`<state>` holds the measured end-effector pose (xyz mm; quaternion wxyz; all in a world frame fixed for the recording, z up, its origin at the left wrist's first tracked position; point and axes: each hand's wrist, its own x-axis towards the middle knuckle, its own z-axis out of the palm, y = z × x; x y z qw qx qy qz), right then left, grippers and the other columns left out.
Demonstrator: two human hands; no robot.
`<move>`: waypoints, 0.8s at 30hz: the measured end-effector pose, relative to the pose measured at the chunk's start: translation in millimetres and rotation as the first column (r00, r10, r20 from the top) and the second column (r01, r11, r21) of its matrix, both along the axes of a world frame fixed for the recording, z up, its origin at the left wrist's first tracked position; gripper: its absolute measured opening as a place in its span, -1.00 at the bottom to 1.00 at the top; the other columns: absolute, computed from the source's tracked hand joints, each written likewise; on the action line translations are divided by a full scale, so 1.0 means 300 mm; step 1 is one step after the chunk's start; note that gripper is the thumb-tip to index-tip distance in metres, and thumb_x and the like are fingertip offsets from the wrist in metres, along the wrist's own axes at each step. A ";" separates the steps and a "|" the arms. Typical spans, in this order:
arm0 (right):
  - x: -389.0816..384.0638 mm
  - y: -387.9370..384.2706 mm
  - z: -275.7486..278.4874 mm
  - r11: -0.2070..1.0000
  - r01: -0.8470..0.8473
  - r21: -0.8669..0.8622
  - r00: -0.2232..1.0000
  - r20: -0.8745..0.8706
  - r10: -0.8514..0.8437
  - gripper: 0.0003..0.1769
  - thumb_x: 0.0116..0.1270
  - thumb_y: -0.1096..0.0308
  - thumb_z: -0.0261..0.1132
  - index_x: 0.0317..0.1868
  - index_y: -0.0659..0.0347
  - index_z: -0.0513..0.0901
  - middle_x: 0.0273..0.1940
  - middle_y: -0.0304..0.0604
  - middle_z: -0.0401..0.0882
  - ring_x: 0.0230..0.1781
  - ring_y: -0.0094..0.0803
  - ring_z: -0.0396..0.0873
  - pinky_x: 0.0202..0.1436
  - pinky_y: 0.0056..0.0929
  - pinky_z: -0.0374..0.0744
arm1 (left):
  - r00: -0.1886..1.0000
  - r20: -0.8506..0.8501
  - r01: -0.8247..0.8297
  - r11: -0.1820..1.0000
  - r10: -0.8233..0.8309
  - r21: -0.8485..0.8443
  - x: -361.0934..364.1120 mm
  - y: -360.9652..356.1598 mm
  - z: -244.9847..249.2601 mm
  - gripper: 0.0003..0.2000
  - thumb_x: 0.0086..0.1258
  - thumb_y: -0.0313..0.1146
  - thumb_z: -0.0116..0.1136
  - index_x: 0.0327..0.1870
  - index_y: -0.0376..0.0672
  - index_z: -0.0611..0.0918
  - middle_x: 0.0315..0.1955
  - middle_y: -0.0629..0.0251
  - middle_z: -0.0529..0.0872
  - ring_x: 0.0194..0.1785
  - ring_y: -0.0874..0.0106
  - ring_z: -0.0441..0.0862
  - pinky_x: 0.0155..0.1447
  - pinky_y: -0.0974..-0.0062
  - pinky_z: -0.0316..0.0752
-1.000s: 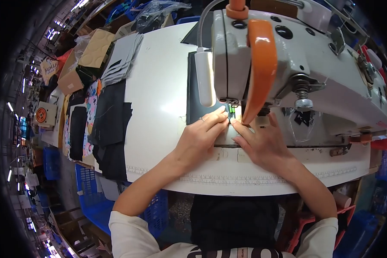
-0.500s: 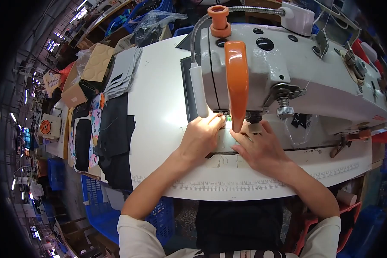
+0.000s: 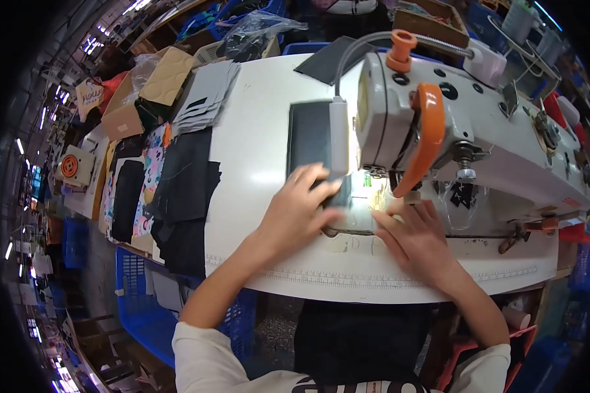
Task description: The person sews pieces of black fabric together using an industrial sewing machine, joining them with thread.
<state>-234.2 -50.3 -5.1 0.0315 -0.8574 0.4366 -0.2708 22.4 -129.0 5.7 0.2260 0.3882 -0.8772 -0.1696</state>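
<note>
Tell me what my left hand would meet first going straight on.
Your left hand would probably meet the slim white bar-shaped lamp, though depth is unclear; the fingers may pass beneath.

Left hand (image 3: 299,204), blurred, was at the lower end of the dark fabric panel (image 3: 308,137). Right hand (image 3: 414,237) lay just below the sewing machine (image 3: 400,111), fingers spread.

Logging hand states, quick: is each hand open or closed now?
Left hand: open, fingers spread by the dark panel.
Right hand: near the sewing machine; grip cannot be told.
</note>
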 end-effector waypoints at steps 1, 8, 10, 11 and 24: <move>-0.009 0.019 0.013 0.999 0.024 0.022 1.000 0.005 -0.024 -0.64 0.32 0.36 0.45 0.12 0.11 0.71 -0.03 -0.18 0.55 0.01 -0.16 0.53 0.15 -0.14 0.47 | 0.999 0.014 0.034 0.999 -0.035 0.037 0.066 0.060 0.007 -0.52 0.22 -0.18 0.51 0.04 -0.32 0.64 0.25 -0.06 0.54 0.42 -0.04 0.43 0.41 0.12 0.45; 0.040 0.056 0.009 0.983 0.033 0.180 0.985 0.162 -0.063 -0.63 0.29 0.47 0.43 0.12 0.12 0.72 -0.05 -0.15 0.56 0.01 -0.12 0.54 0.16 -0.18 0.49 | 0.988 0.145 0.054 0.998 -0.048 -0.041 0.292 0.502 -0.042 -0.55 0.25 -0.31 0.48 0.13 -0.24 0.62 0.29 -0.04 0.61 0.45 -0.01 0.50 0.47 0.06 0.42; 0.100 0.036 0.002 0.979 -0.008 0.202 0.972 0.232 -0.040 -0.57 0.29 0.49 0.43 0.18 0.13 0.69 -0.03 -0.11 0.58 0.02 -0.12 0.55 0.19 -0.23 0.51 | 0.993 0.110 0.047 0.990 -0.033 -0.134 0.326 0.537 -0.042 -0.59 0.29 -0.38 0.43 0.13 -0.25 0.60 0.23 -0.02 0.67 0.40 0.05 0.57 0.46 0.12 0.45; 0.139 0.024 0.005 0.980 -0.005 0.200 0.972 0.233 -0.043 -0.57 0.29 0.49 0.43 0.18 0.13 0.69 -0.03 -0.11 0.58 0.02 -0.12 0.55 0.19 -0.23 0.51 | 0.994 -0.088 -0.074 0.996 0.070 -0.045 0.343 0.555 -0.029 -0.61 0.34 -0.42 0.38 0.16 -0.26 0.60 0.21 0.00 0.69 0.36 0.11 0.60 0.45 0.17 0.46; 0.440 -0.130 0.087 0.651 -0.436 0.621 0.634 0.726 -0.268 -0.55 0.50 0.31 0.39 0.28 0.34 0.53 0.01 -0.22 0.66 0.00 -0.55 0.61 0.12 -0.47 0.60 | -0.141 -0.620 0.001 0.627 0.771 0.779 0.403 0.470 -0.021 -0.76 0.53 -0.41 0.31 0.12 -0.26 0.61 0.00 0.25 0.74 0.09 0.45 0.66 0.30 0.42 0.50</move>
